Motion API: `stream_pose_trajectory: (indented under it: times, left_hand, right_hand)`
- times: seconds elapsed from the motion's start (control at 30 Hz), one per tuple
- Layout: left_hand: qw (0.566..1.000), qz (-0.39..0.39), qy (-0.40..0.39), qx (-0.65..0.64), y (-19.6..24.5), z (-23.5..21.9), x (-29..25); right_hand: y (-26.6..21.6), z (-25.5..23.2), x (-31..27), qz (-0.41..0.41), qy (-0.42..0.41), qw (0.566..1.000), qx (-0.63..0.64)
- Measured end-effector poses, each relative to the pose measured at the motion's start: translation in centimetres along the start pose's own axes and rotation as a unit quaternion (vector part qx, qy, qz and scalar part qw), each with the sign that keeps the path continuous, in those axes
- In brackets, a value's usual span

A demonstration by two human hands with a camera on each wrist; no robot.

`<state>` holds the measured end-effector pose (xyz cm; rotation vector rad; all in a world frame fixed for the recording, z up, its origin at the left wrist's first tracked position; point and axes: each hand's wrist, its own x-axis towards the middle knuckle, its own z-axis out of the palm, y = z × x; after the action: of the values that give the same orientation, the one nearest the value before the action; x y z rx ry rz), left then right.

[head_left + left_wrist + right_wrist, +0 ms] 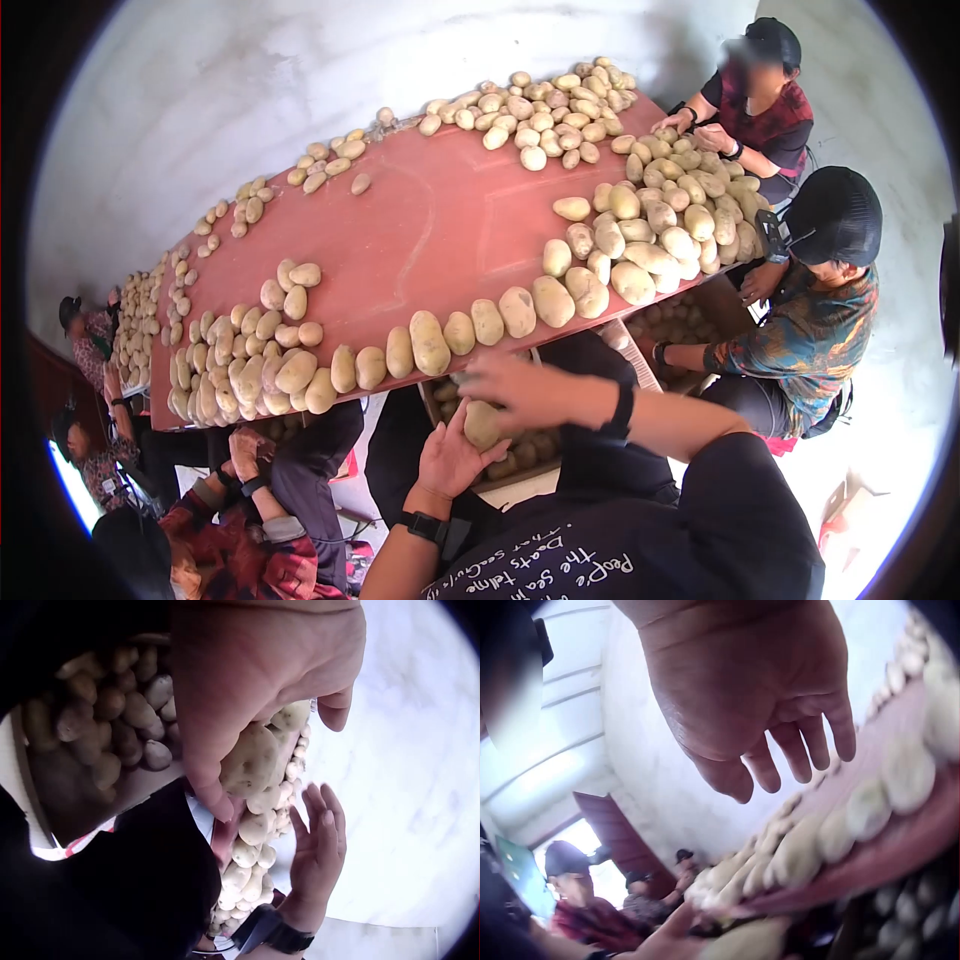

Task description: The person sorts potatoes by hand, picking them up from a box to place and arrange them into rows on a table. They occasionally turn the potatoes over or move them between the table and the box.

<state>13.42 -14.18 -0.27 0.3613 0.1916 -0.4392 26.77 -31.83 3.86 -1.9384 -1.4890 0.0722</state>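
1. Pale-skinned and dusty, a single potato [482, 424] is held by the left hand [452, 458] below the near edge of the red table [420, 230]; the fingers and thumb are curled round it, as is seen more closely in the left wrist view, where the potato [250, 759] is cupped against the palm.
2. The potato is found over an open box of potatoes [520, 455] that is placed under the table, between the person's knees.
3. The right hand [525, 388] is held just above and to the right of the held potato, with its fingers spread and relaxed; nothing is grasped by it. In the right wrist view the bare palm [742, 697] is shown with loose fingers and nothing in it.
4. A black watch [425, 525] is worn on the left wrist and a black band [622, 410] on the right.
5. A row of potatoes [430, 345] is lined along the table's near edge, and further heaps are spread at its far end and sides.
6. Several other people are seated around the table; one in a black cap [835, 215] is placed at the right side.
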Motion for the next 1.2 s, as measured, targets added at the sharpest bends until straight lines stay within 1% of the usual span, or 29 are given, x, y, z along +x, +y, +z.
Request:
stream_pose_trajectory:
  times: [0.03,0.13,0.17,0.27,0.3,0.33,0.4,0.47,0.57,0.6,0.67,0.7,0.77,0.8,0.83,0.87,0.9,0.93,0.97,1.0,1.07,1.1,1.17,1.2]
  left_hand:
    - [1.0,-0.005,-0.019,-0.003,0.1,0.0,0.4]
    - [0.997,-0.007,-0.075,0.018,0.5,0.5,0.8]
    - [0.995,-0.005,-0.092,0.029,0.7,0.7,0.5]
    - [0.993,0.031,-0.085,0.082,2.2,1.8,-1.6]
    - [0.99,0.039,-0.084,0.111,3.2,1.2,-2.6]
    - [0.991,0.053,-0.075,0.099,3.9,0.5,-3.7]
    - [0.992,0.085,-0.057,0.078,5.3,-1.2,-6.0]
    - [0.992,0.117,-0.054,0.011,6.2,-4.0,-8.0]
    - [0.985,0.15,-0.038,-0.08,5.8,-6.0,-9.1]
    - [0.981,0.156,-0.031,-0.108,5.7,-6.3,-9.2]
    - [0.977,0.16,-0.052,-0.128,5.9,-6.9,-9.4]
    - [0.975,0.159,-0.064,-0.142,5.8,-7.1,-9.1]
    - [0.98,0.135,-0.053,-0.133,6.0,-6.7,-8.6]
    - [0.983,0.119,-0.049,-0.132,6.2,-6.6,-8.2]
    - [0.982,0.121,-0.058,-0.13,6.4,-6.9,-8.4]
    - [0.982,0.122,-0.066,-0.126,6.8,-7.1,-9.0]
    - [0.984,0.116,-0.057,-0.122,7.1,-7.0,-8.9]
    - [0.985,0.114,-0.044,-0.12,7.4,-6.9,-8.8]
    - [0.986,0.114,-0.031,-0.119,7.6,-6.8,-8.8]
    - [0.986,0.116,-0.019,-0.118,7.7,-6.7,-8.6]
    - [0.988,0.108,-0.013,-0.111,7.7,-6.3,-8.1]
    - [0.989,0.105,-0.008,-0.107,7.5,-6.1,-8.0]
    - [0.99,0.1,-0.004,-0.099,7.2,-6.2,-7.8]
    - [0.991,0.099,-0.005,-0.094,7.0,-6.5,-7.7]
  right_hand:
    - [-1.7,1.1,-0.6,0.052,-0.061,0.997,-0.002]
    - [-2.3,2.3,-0.4,0.084,-0.035,0.991,0.099]
    - [-1.4,1.7,-0.1,0.064,-0.089,0.986,0.126]
    - [0.8,-2.0,1.2,0.091,-0.03,0.992,0.081]
    - [2.0,-3.4,1.9,0.111,0.019,0.993,0.042]
    - [3.3,-4.8,2.7,0.131,0.068,0.989,0.004]
    - [6.5,-7.3,4.0,0.196,0.05,0.973,-0.108]
    - [9.2,-8.9,5.0,0.213,0.041,0.961,-0.17]
    - [14.7,-8.6,4.3,0.278,-0.031,0.945,-0.171]
    - [15.1,-9.1,4.3,0.286,-0.059,0.94,-0.177]
    - [15.6,-9.7,3.4,0.307,-0.117,0.926,-0.186]
    - [17.3,-8.0,1.0,0.179,0.093,0.936,-0.287]
    - [14.7,-10.0,-1.1,0.195,0.153,0.955,-0.163]
    - [12.1,-12.1,-1.9,0.203,0.189,0.955,-0.102]
    - [6.4,-14.0,-3.6,0.229,0.169,0.959,-0.001]
    - [5.8,-13.4,-6.5,0.244,0.17,0.954,0.045]
    - [4.3,-13.0,-8.9,0.311,0.137,0.937,0.076]
    - [3.4,-12.2,-11.2,0.343,0.138,0.919,0.132]
    - [3.5,-11.6,-13.4,0.364,0.078,0.917,0.14]
    - [4.2,-10.1,-15.5,0.42,0.022,0.898,0.133]
    - [6.9,-5.5,-19.7,0.487,-0.028,0.866,0.114]
    - [8.7,-3.8,-20.9,0.51,-0.079,0.847,0.13]
    - [13.1,1.4,-23.4,0.543,-0.164,0.823,0.021]
    - [15.2,3.6,-24.1,0.553,-0.197,0.809,0.019]
